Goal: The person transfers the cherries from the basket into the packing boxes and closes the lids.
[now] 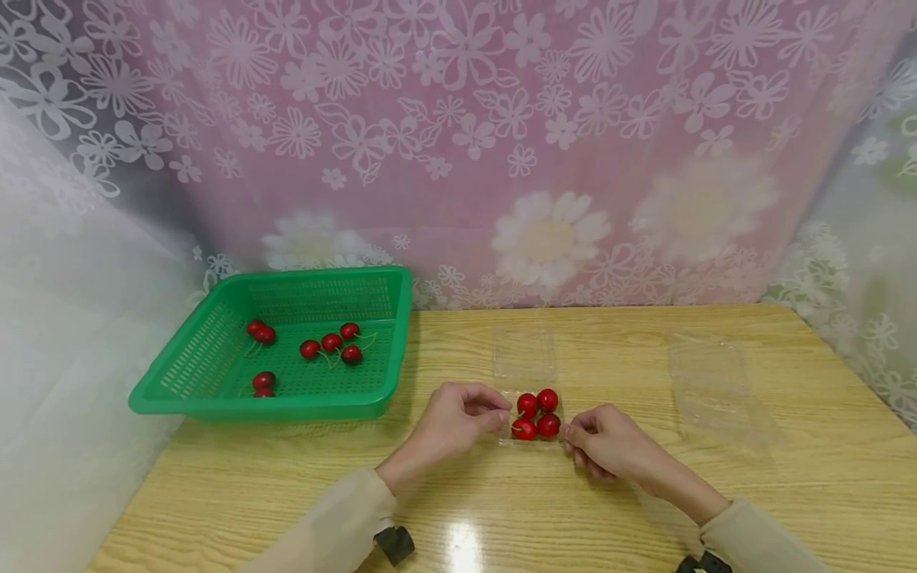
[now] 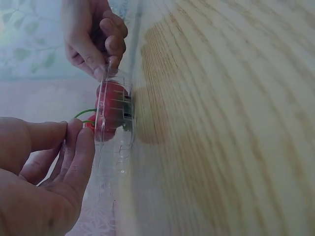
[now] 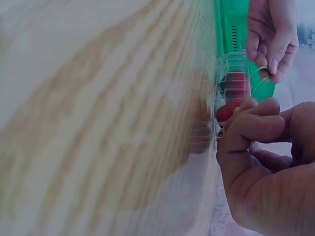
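Observation:
A small clear plastic box (image 1: 532, 442) sits on the table with several red cherries (image 1: 548, 426) in it. Its clear lid (image 1: 524, 352) lies folded back behind it. At the box's left side, my left hand (image 1: 458, 418) pinches the green cherry stems (image 2: 86, 112) between thumb and fingertips; the stems rise over the rim in both wrist views. My right hand (image 1: 609, 442) grips the right edge of the box with thumb and curled fingers. In the right wrist view those fingers (image 3: 246, 125) partly cover the near cherry (image 3: 227, 111).
A green plastic basket (image 1: 390, 390) stands at the left with several more cherries (image 1: 332, 342) on its floor. Another clear plastic box (image 1: 709, 382) lies on the wooden table (image 1: 458, 493) at the right. A pink flowered curtain (image 1: 458, 159) hangs behind the table.

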Tool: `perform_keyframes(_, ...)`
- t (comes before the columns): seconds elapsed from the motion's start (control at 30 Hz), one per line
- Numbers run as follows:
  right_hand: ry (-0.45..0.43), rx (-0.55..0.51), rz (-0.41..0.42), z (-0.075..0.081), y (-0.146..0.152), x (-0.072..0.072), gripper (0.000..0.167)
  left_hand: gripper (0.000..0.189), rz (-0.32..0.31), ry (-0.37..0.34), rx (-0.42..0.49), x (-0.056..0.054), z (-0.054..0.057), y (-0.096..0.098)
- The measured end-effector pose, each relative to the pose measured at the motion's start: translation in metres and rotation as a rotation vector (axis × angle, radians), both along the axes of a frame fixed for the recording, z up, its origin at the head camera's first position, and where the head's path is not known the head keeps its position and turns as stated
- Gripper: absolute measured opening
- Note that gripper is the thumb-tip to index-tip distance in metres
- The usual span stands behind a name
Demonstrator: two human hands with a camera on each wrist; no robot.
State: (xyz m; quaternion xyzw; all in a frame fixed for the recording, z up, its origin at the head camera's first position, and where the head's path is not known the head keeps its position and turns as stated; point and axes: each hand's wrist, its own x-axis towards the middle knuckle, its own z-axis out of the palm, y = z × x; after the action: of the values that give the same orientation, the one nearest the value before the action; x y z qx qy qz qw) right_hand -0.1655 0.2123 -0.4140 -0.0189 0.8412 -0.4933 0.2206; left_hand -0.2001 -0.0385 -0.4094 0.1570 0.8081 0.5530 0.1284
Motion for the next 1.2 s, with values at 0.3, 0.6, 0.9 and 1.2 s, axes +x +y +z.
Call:
perform_keyframes(0.3, 0.009, 0.004, 0.004, 0.001, 0.000, 0.000, 0.033, 0.011, -0.002, 0.071, -0.117, -0.003, 0.001, 0.005)
perform_keyframes(0.6, 0.011, 0.009, 0.003, 0.002, 0.001, 0.000, 0.034, 0.015, -0.073, 0.474, -0.501, -0.009, 0.004, 0.012)
perform_keyframes(0.9, 0.004, 0.017, -0.001, 0.003, -0.001, 0.000, 0.033, 0.014, -0.148, 0.691, -0.749, -0.013, 0.002, 0.021)
perform_keyframes(1.2, 0.010, 0.013, 0.002, 0.002, -0.001, 0.001, 0.034, 0.013, -0.164, 0.680, -0.768, -0.012, 0.002, 0.023)
